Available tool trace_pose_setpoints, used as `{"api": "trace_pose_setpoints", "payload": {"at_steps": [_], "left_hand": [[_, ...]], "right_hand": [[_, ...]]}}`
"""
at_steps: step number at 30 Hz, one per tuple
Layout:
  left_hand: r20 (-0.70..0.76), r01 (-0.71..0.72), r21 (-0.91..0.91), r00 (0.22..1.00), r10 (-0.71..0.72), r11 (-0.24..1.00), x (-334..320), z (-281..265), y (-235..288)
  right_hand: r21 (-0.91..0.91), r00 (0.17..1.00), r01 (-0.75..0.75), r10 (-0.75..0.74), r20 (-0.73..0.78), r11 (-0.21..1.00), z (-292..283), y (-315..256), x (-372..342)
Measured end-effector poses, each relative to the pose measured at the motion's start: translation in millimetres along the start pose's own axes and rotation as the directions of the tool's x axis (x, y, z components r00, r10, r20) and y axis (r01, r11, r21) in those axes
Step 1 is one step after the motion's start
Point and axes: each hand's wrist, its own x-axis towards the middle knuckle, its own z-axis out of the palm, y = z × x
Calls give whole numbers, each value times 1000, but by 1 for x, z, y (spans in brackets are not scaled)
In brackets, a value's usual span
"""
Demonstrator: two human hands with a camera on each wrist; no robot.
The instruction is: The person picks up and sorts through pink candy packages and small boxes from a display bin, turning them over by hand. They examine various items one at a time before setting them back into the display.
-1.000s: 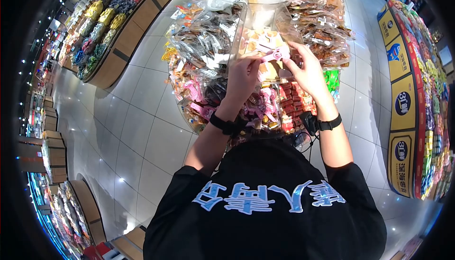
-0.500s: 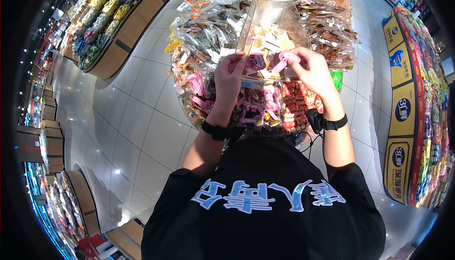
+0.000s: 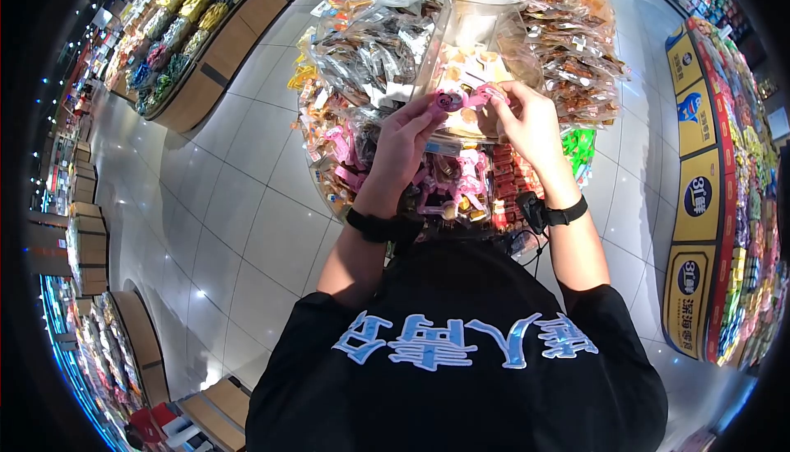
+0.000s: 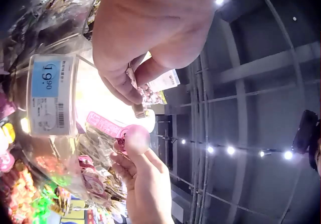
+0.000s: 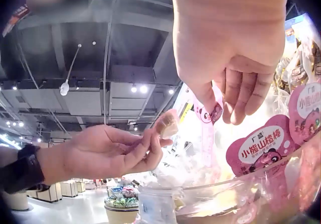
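My left hand (image 3: pixel 401 143) pinches a small pink piece with a bear face (image 3: pixel 447 102) between thumb and fingers. In the right wrist view this piece (image 5: pixel 167 123) looks pink and clear with something brownish inside. Close beside it, my right hand (image 3: pixel 533 127) pinches a pink bear-headed stick (image 5: pixel 206 114), whose pale pink strip (image 4: pixel 103 123) points away from the fingers in the left wrist view. Both hands are over a clear-walled display bin (image 5: pixel 228 186). Whether the two pink pieces touch cannot be told.
Bagged snacks (image 3: pixel 370 48) lie left of the bin and brown packets (image 3: pixel 568 57) right of it. Pink bear packets (image 3: pixel 469 180) and red packets (image 3: pixel 506 176) fill nearer compartments. A price tag (image 4: pixel 49 93) is on the bin's front. Shelves (image 3: pixel 699 197) stand beyond the right aisle.
The hands were close together, then moved apart with a pink piece in each. Now they are closer again, the left piece having shifted right and slightly up.
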Motion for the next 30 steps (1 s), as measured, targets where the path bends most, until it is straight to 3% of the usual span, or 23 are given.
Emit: {"api": "trace_pose_setpoints", "payload": {"at_steps": [2,5,8,12,15,18,21,24,25,30], "left_hand": [[8,21,-9,1000,-21,1000,3,-3,-5],[31,3,29,1000,-4,1000,0,7,-6],[113,-87,255,992,59,963,2,13,-12],[243,-246,639,964,111,729,14,10,-13],[275,-309,798,951,144,517,17,13,-5],[263,-371,666,928,263,646,20,12,-5],[302,-431,626,902,308,649,22,7,-6],[309,-423,665,906,289,615,19,3,-14],[336,-424,724,906,259,544,17,3,-14],[435,-449,871,894,112,199,7,13,-3]], "right_hand": [[137,993,-108,102,56,985,-5,0,-1],[377,989,-143,122,80,915,-2,6,-1],[317,980,-154,103,172,936,-9,-4,-2],[241,988,-68,32,149,968,-9,-9,0],[178,985,-24,-7,170,984,-12,-10,-1],[250,996,3,-24,80,968,-12,-2,-5],[237,992,72,-95,84,969,-11,14,-13],[258,981,-1,-49,187,966,-18,8,-22],[247,978,102,-143,153,964,-18,7,-23],[255,957,51,-121,265,966,-16,13,-27]]}}
